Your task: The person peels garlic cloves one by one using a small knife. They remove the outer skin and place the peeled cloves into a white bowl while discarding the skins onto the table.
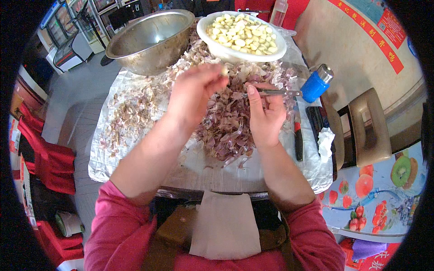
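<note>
My left hand (200, 84) is raised over the heap, blurred, with a pale garlic clove (224, 70) at its fingertips. Just to its right, my right hand (268, 108) grips a small knife (278, 92), its metal lying across the fingers under the thumb. Beneath both hands spreads a heap of purple and tan garlic skins (227, 132). Beyond them stands a white bowl (244, 58) full of peeled garlic cloves (240, 35). A large steel basin (149, 44) sits at the back left, tilted, with no contents seen in its visible part.
A blue bottle with a metal cap (315, 84) stands right of the knife. Along the right edge lie a black-handled knife (298, 142), a dark tray-like object (317, 118) and a crumpled tissue (326, 144). A chair (369, 125) stands beyond. Silvery sheeting (105, 149) covers the table.
</note>
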Demonstrator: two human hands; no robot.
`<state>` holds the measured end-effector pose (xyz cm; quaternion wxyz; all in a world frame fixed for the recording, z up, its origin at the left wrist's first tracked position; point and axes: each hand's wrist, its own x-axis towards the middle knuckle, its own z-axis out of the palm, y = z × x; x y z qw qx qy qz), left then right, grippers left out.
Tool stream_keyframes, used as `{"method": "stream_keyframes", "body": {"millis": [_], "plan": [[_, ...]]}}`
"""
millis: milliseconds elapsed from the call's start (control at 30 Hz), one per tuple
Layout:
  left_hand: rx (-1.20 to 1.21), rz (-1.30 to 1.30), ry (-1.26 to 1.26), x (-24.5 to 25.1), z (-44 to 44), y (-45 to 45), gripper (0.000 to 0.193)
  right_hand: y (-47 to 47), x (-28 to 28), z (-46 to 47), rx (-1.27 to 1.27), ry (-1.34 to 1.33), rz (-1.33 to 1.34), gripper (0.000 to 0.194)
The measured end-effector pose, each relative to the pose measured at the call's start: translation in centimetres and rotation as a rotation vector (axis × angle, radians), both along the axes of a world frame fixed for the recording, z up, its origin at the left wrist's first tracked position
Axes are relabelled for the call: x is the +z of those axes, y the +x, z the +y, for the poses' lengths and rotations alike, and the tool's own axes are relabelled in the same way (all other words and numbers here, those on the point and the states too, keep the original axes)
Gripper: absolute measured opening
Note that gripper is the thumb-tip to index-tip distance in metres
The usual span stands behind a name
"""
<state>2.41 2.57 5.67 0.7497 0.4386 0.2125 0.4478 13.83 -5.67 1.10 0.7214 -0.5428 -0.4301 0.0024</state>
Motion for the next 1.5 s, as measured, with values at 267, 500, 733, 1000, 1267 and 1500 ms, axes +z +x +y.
{"method": "stream_keyframes", "body": {"millis": [267, 500, 733, 1000, 1267, 1500], "plan": [[0.158, 0.026, 0.027, 4.9, 9.5, 4.7, 0.026, 0.3, -0.2, 0.2, 0.057, 0.019, 0.011, 0.012], [-0.018, 0.911, 0.792, 2.6, 6.4, -7.9, 0.023, -0.1, -0.5, 0.1, 0.050, 0.034, -0.022, 0.013], [-0.176, 1.411, 0.887, -1.3, 0.5, -17.8, 0.011, -0.6, -0.1, -0.1, 0.111, 0.006, -0.010, 0.010], [-0.187, 1.259, 1.190, -2.5, -0.9, -17.8, 0.020, -1.0, -0.1, 0.0, 0.160, 0.027, 0.021, 0.010], [-0.077, 0.345, 0.246, -2.2, -2.7, -4.9, 0.016, -1.4, 0.4, -1.0, 0.353, -0.003, 0.180, 0.012], [-0.132, -0.044, -0.105, -3.0, -2.8, -0.7, 0.018, -1.0, 0.5, -0.8, 0.383, 0.026, 0.110, 0.011]]}}
